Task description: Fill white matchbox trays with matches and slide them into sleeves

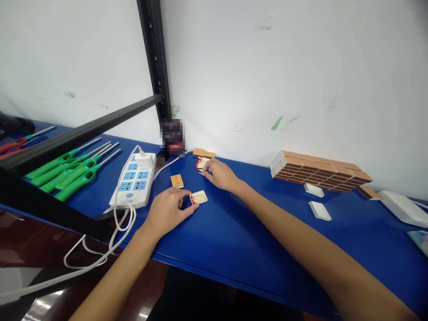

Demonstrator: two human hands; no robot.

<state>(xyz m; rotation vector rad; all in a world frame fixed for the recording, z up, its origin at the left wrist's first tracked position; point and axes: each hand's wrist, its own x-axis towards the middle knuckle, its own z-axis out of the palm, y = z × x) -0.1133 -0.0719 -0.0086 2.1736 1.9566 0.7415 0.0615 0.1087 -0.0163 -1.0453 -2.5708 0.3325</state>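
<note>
My left hand (169, 209) rests on the blue table (234, 236), fingers curled, its fingertips holding a small open matchbox tray (199, 197) with red-tipped matches in it. My right hand (219, 174) reaches further back, fingers closed on a loose pile of red-tipped matches (201, 164). A closed matchbox sleeve (177, 180) lies just left of my hands. Two more matchboxes (203, 153) sit against the wall behind the pile.
A white and blue power strip (135, 179) with a looping white cable lies at left, beside several green-handled lighters (72, 171). A big stack of matchboxes (317, 170) stands at right, with two white trays (317, 200) before it. A black rack frame (67, 140) crosses the left.
</note>
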